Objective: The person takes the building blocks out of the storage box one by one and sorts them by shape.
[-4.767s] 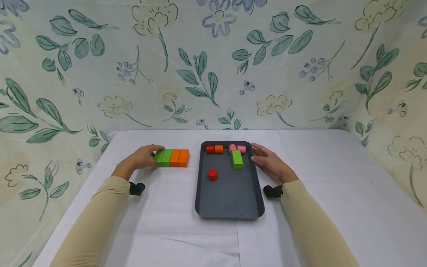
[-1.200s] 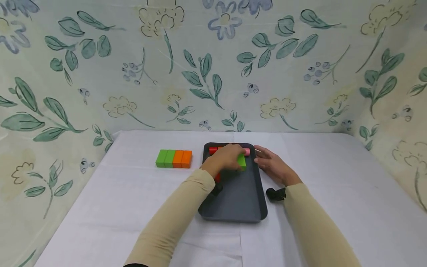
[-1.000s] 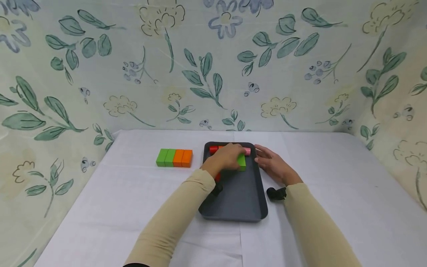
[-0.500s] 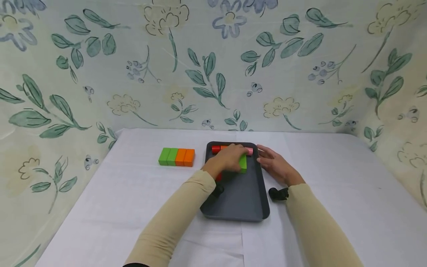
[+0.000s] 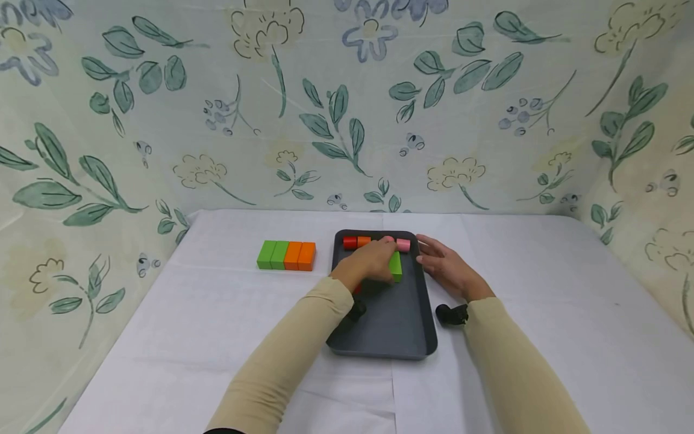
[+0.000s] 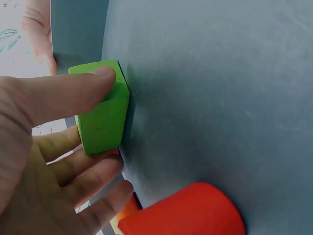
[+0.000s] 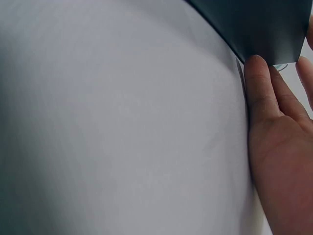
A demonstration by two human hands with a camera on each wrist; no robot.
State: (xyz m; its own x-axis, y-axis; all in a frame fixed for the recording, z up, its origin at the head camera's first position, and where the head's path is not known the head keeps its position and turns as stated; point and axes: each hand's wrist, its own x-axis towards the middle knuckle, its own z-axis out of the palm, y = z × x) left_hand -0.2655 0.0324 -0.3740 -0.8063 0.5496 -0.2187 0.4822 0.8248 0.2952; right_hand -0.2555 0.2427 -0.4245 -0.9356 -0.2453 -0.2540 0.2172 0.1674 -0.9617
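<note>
Green rectangular block is in grey tray, right side, far half; my left hand pinches it. My right hand, fingers loosely spread, touches tray's right wall. Grip step, I judge; next calls for steady lift or clean release.

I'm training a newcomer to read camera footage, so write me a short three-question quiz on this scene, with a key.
1. Which object does the left hand pinch?
A) a red cylinder
B) a green block
C) a pink cylinder

2. True or false: the right hand is at the side of the tray, holding an orange block.

3. Fill in: the row of blocks left of the tray has two green blocks and two ___ ones.

Key: 1. B. 2. False; it is beside the tray, holding no block. 3. Orange.
</note>
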